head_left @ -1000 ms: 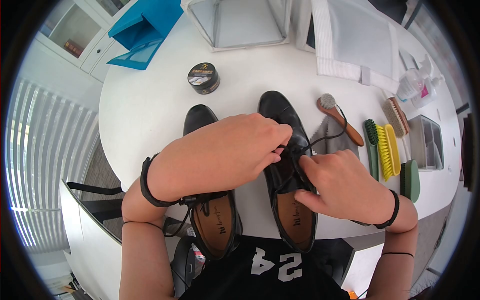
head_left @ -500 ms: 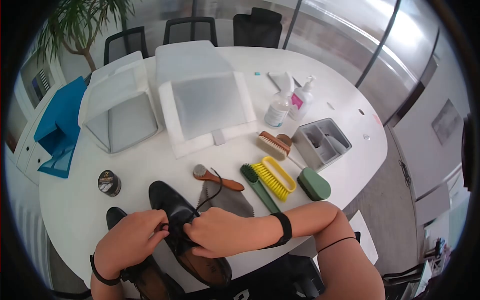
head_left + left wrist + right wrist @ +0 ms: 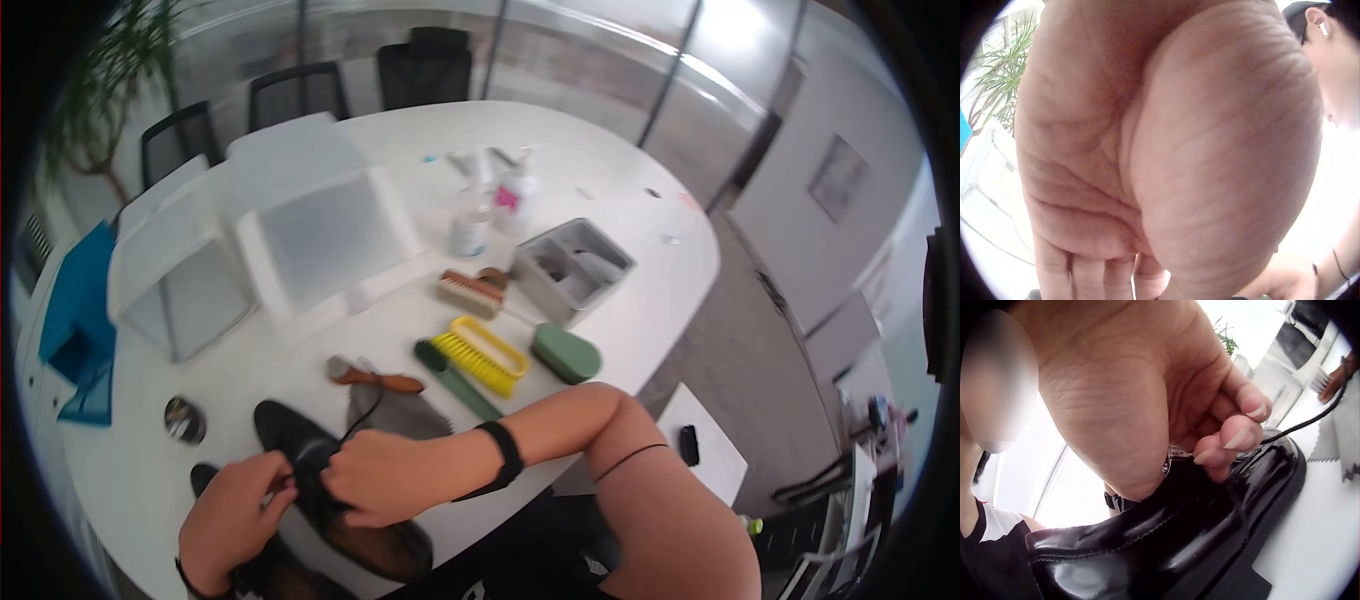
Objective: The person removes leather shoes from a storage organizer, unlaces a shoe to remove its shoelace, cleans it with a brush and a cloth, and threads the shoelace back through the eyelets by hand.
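Observation:
A pair of black leather dress shoes stands at the table's near edge. My right hand (image 3: 395,478) is at the lacing of the right-hand shoe (image 3: 285,425), its curled fingers pinching the shoelace. In the right wrist view a free length of black shoelace (image 3: 1310,419) runs out past those fingertips, over the glossy shoe (image 3: 1116,569). My left hand (image 3: 228,520) meets the same lacing from the other side, thumb and fingers pinched together on the lace. The palm fills the left wrist view, with the fingertips hidden. Below the left hand lies the other shoe (image 3: 203,478), mostly covered.
A grey cloth (image 3: 410,415) and a wooden dauber brush (image 3: 385,380) lie beyond the shoe. Green (image 3: 455,380), yellow (image 3: 490,355) and wooden (image 3: 470,292) brushes stand farther right, near a grey bin (image 3: 575,270). A round tin (image 3: 185,420) sits left; white boxes (image 3: 335,240) stand behind.
The head view has swung up and to the right, bringing in the far table and chairs. Both hands stay at the same shoe's lacing, with little visible change in their hold.

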A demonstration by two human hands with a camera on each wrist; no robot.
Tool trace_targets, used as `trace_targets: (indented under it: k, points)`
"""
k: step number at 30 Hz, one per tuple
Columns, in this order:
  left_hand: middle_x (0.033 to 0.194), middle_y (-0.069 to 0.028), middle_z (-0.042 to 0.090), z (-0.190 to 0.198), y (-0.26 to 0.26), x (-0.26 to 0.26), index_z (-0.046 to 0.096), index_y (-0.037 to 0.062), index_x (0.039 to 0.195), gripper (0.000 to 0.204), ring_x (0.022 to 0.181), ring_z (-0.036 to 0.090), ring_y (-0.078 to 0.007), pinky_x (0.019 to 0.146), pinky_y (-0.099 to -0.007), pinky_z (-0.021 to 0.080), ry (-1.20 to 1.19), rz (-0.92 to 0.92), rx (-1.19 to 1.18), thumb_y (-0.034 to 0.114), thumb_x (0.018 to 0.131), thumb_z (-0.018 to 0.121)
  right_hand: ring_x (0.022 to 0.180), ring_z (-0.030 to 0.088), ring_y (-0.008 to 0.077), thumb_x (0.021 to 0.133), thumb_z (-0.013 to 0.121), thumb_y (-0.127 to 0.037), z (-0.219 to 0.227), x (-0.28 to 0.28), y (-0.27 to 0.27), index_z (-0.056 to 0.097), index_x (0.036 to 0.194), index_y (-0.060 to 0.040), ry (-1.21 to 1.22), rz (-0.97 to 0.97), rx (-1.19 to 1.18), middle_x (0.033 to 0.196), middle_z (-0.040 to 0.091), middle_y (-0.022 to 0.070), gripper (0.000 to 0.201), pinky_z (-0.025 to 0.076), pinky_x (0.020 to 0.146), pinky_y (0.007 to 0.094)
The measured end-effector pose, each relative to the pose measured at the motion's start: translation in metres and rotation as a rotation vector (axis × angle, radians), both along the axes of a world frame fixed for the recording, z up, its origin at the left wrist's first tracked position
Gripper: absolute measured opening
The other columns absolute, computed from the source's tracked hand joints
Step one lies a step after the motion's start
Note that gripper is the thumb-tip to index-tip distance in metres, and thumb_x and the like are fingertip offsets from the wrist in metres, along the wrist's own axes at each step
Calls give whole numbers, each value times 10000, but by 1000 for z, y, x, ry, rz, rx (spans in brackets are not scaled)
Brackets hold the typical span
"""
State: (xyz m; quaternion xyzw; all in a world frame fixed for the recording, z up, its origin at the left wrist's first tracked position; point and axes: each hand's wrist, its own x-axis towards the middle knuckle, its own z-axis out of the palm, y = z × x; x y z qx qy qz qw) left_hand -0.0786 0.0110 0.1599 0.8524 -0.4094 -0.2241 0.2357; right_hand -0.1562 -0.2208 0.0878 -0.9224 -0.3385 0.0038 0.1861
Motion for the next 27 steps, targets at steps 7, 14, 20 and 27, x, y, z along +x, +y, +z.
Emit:
trace_targets:
  k: [7,14,20,27]
  points:
    - [880,-154,733,-9,2,-3,652,-15,977,186,823,752,-328,779,-404,561,-113,31,2,34,864,791,746,762,401,796,792,-320,-3,5,4,754,775,41,1,7,2,746,736,189,363,605,668,466]
    - [906,-130,703,5,-5,-8,629,-2,1005,200,851,701,-319,833,-410,518,-166,-13,59,7,869,775,730,766,383,815,767,-330,-4,4,7,773,776,30,-40,-10,16,740,745,175,362,608,663,470]
    - [908,-123,701,2,-4,-6,632,19,1023,216,874,687,-319,870,-415,497,-90,54,100,5,863,775,750,775,387,811,761,-316,-4,7,6,774,754,21,15,12,9,758,761,180,341,618,670,471]
    - [958,-214,663,16,-12,-2,589,-35,1137,140,852,645,-365,811,-415,528,-12,-97,115,87,1090,642,729,777,368,779,768,-319,-13,12,9,785,751,9,-57,37,32,730,757,179,330,611,643,455]
